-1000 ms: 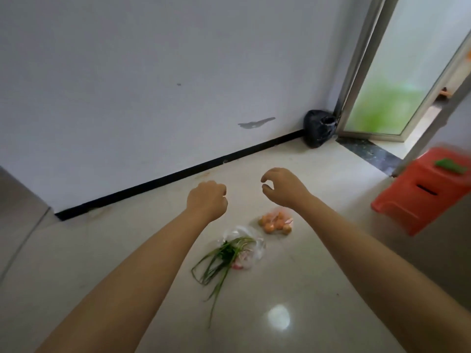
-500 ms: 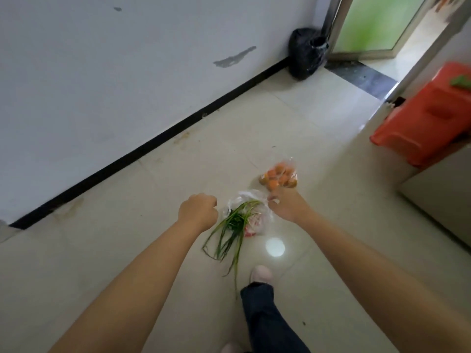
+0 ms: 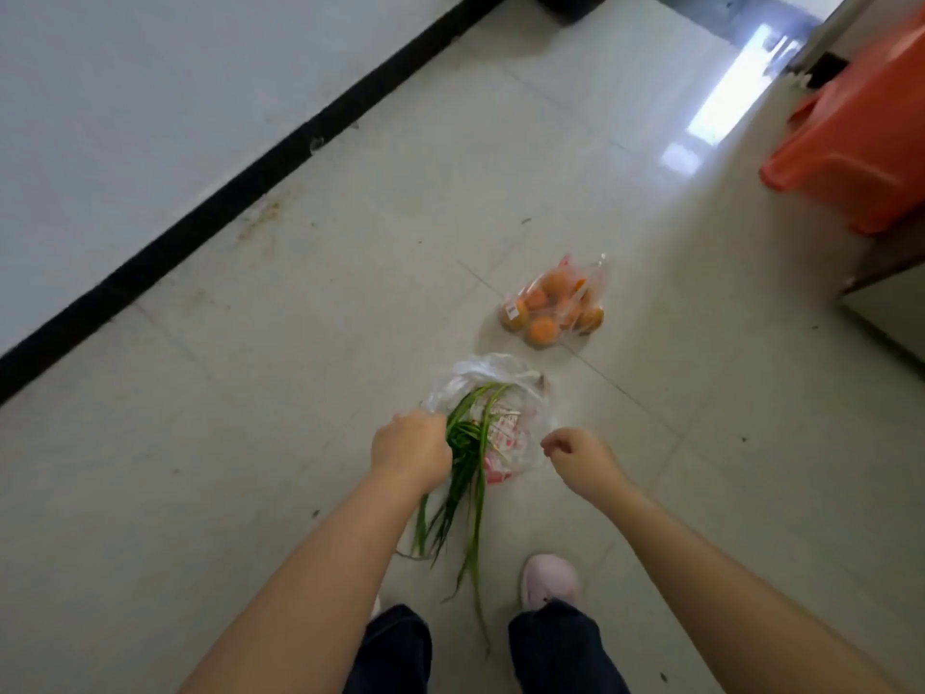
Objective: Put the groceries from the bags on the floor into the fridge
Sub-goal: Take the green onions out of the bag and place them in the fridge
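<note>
the left hand (image 3: 411, 449) curls at the greens (image 3: 463, 473) beside the clear bag (image 3: 493, 393) (grip unclear); right hand (image 3: 580, 460) loosely curled, empty. lifting by leaves alone could tear them, spilling the bag.

Pale tile floor (image 3: 300, 343), white wall (image 3: 150, 92) w/ black baseboard (image 3: 280, 152), orange stool (image 3: 861, 142).

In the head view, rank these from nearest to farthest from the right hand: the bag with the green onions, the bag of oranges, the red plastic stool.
From the right hand:
1. Bag with the green onions, on the floor just left of the fingers.
2. Bag of oranges, on the floor farther ahead.
3. Red plastic stool, far off at the upper right.
</note>
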Tool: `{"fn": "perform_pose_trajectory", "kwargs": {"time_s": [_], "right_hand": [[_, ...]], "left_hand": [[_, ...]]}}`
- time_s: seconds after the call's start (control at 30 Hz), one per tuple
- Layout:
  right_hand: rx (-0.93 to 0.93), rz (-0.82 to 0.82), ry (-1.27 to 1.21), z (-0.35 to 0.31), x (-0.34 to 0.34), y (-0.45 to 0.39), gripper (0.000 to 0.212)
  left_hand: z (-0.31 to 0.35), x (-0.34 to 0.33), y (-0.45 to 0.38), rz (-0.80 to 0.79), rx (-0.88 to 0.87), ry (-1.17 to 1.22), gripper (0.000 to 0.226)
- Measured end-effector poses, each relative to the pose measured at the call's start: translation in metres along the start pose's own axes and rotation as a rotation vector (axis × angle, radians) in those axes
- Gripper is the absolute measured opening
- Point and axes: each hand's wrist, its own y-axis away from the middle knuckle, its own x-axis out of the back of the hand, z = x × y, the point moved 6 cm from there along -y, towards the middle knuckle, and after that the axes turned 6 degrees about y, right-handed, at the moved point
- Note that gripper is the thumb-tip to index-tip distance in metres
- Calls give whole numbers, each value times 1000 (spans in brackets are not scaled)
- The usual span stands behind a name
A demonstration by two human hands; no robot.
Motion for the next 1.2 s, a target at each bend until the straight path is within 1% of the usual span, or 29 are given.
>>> {"fn": "perform_pose_trajectory", "kwargs": {"time_s": [0.07,0.17,0.23,0.3,0.4,0.5,0.57,0.63,0.73,0.8,0.93,1.03,1.13,1.2], "right_hand": [[-25,1,-43,13,-42,-58,33],[-68,3,-82,38,-104,-137,35],[-67,10,-68,52,-139,-189,37],[-43,48,-22,63,-162,-238,35],[36,112,124,71,-177,-308,29],[143,27,395,74,-182,-366,19],[209,8,471,77,-182,-385,17],[252,26,476,82,-183,-387,19],[226,19,454,95,-191,-372,25],[231,-7,462,101,-197,-365,28],[308,-7,527,104,-208,-359,32],[335,-15,618,102,-213,-348,32],[333,-57,659,96,-217,-331,30],[320,-141,618,93,-226,-320,32]], "left_hand": [[-12,-40,-57,-10,-24,-8,34],[-24,-120,-127,-67,-88,-93,35],[-28,-171,-171,-101,-116,-97,32],[-30,-209,-217,-86,-138,-70,34],[-29,-241,-286,0,-180,-52,46],[-20,-258,-340,85,-243,-180,72],[-14,-267,-358,106,-243,-245,89],[-9,-273,-364,113,-232,-230,92],[-12,-273,-358,102,-165,-95,75],[-14,-272,-356,105,-129,-47,63],[-12,-272,-355,110,-200,-50,31],[-17,-266,-354,32,-163,78,9],[-27,-255,-349,10,-119,146,9],[-33,-249,-345,-5,-102,188,12]]}}
